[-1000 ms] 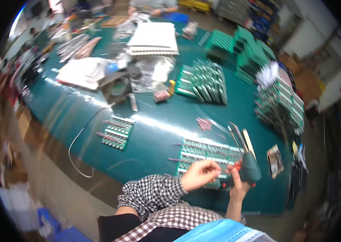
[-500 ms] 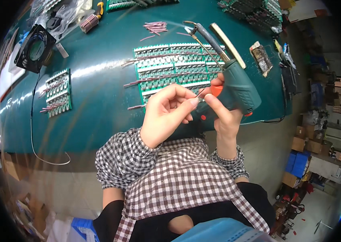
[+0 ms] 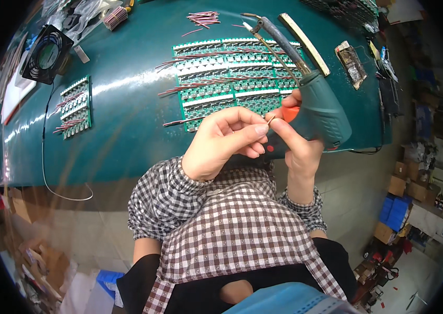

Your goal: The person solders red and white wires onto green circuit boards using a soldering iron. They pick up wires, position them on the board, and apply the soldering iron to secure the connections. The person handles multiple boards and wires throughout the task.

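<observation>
In front of my apron, my left hand [image 3: 226,138] pinches a short thin wire [image 3: 270,120] between thumb and fingertips. The wire's far end meets the thumb and fingertips of my right hand [image 3: 301,149]. That same right hand keeps a green soldering gun [image 3: 325,111] in its grip, fingers by the orange-red trigger [image 3: 290,113]. The gun's metal barrel [image 3: 283,44] and thin feed tube point up and left, away from me. Just beyond both hands lies a panel of green circuit boards [image 3: 206,108], with reddish wires lying in rows across it and sticking out on the left.
A pile of short wires [image 3: 203,20] lies at the far side. Left of the panel are a smaller board [image 3: 76,109] and a black fan [image 3: 47,54] with a cable. A pale bar [image 3: 303,44] and a dirty soldering tray [image 3: 351,64] lie at the right.
The view has shifted, so the table's things appear higher. My hands have come closer together, and the wire end now lies at my right fingertips. The soldering gun stays in my right hand.
</observation>
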Available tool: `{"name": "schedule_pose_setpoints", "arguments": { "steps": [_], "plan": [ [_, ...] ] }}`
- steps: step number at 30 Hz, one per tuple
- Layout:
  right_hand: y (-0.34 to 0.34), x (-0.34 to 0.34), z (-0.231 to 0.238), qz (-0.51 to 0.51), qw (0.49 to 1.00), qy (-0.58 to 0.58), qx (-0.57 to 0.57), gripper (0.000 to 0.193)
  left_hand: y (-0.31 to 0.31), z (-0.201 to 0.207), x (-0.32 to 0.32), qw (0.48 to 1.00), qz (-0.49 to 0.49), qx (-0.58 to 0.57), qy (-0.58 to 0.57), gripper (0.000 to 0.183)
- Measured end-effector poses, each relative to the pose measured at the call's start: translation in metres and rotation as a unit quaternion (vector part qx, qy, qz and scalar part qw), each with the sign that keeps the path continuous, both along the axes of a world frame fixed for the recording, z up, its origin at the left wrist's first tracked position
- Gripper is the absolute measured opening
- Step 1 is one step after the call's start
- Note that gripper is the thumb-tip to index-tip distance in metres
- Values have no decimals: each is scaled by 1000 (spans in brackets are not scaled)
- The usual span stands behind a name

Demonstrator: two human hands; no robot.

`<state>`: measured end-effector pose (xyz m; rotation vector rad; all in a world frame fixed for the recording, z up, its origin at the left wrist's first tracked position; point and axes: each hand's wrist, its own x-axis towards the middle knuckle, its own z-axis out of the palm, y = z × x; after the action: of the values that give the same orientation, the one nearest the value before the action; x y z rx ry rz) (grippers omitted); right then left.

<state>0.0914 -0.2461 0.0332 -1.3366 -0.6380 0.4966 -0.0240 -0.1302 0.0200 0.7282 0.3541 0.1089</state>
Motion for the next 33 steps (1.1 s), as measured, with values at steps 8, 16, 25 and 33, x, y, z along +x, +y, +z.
{"name": "schedule_pose_setpoints", "arguments": {
  "steps": [8, 16, 25, 33],
  "plan": [
    [-5, 2, -12, -44, 999, -22, -11, 52, -18, -9, 6, 984, 102, 145, 17, 12],
    [-4, -1, -17, -87, 996, -4, -20, 50, -32, -13, 13, 963, 156, 216, 40, 9],
    [-3, -8, -22, -134, 991, 19, -21, 51, -41, -16, 19, 967, 207, 146, 16, 11],
    [-2, -6, -24, -145, 989, 12, -18, 50, -34, -17, 19, 954, 184, 233, 36, 10]
  ]
}}
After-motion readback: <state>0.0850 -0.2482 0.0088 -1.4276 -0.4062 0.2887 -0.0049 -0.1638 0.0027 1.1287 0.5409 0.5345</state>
